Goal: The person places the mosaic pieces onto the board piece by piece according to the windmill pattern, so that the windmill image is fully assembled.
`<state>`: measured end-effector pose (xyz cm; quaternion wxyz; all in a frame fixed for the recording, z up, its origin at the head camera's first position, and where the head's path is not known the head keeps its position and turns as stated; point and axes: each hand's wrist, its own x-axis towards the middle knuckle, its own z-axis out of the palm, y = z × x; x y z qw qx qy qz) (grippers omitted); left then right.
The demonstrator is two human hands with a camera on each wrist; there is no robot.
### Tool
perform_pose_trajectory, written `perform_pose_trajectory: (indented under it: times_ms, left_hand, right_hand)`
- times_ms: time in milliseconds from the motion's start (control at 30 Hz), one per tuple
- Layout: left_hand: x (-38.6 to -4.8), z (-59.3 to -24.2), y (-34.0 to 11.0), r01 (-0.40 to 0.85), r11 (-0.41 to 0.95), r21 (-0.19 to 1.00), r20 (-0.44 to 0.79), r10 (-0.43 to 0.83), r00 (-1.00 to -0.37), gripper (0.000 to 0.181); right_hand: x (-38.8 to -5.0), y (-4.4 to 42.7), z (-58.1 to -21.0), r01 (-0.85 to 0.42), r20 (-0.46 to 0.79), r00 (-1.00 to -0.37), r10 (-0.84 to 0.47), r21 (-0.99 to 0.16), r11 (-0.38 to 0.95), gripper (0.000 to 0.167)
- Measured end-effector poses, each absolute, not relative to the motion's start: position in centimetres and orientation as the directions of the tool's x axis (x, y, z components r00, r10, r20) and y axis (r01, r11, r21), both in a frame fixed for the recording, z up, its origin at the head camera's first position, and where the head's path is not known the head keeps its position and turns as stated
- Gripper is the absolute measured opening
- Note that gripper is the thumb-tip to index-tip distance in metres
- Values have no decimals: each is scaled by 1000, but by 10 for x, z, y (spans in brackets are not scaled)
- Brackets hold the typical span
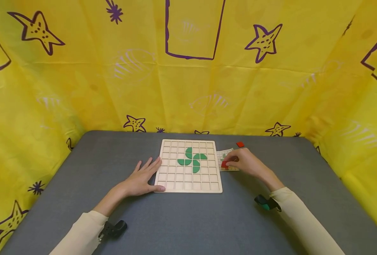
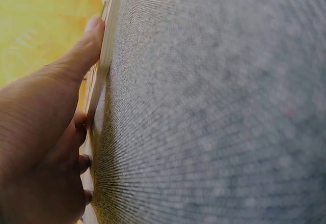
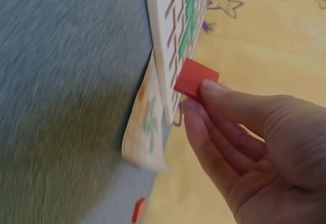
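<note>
A pale wooden grid board (image 1: 172, 180) lies on the grey table, with several green quarter-round tiles (image 1: 196, 166) set in its middle squares like a pinwheel. My left hand (image 1: 140, 180) rests at the board's left side, fingers spread, the thumb on its near left corner. Between thumb and fingers, my right hand (image 1: 247, 163) pinches a red square tile (image 3: 193, 78) just off the board's right edge. Below that tile is a printed pattern card (image 3: 140, 137), partly hidden by the hand and tucked against the board.
Another red tile (image 1: 240, 144) lies on the table (image 1: 188, 223) beyond the card. A yellow curtain (image 1: 188, 81) printed with starfish and fish hangs behind the table and at both sides. Each wrist wears a dark strap device (image 1: 113, 228).
</note>
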<state>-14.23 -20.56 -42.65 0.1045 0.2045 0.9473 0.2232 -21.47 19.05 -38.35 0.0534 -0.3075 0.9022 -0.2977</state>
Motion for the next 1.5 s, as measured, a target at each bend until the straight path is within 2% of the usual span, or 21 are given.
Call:
perform_pose_trajectory:
  times_ms: [400, 667, 900, 1267, 1500]
  left_hand:
    - [-143, -428, -206, 337, 819, 464, -115, 433, -894, 105]
    - [-144, -427, -205, 337, 821, 461, -115, 432, -894, 105]
    - [-144, -426, -205, 334, 823, 460, -115, 428, -896, 105]
    - [-141, -427, -205, 332, 821, 464, -100, 421, -901, 104]
    - [-141, -428, -206, 330, 818, 471, -106, 425, -899, 105]
  right_hand:
    - [-216, 157, -384, -509, 68, -795, -603, -615, 602, 10]
    - [-220, 135, -387, -521, 62, -786, -615, -602, 605, 12]
    - [-221, 119, -392, -564, 98, -748, -656, -615, 552, 11]
    - [-219, 93, -395, -562, 71, -724, -686, -637, 527, 11]
    - [-219, 78, -399, -517, 26, -744, -668, -656, 550, 11]
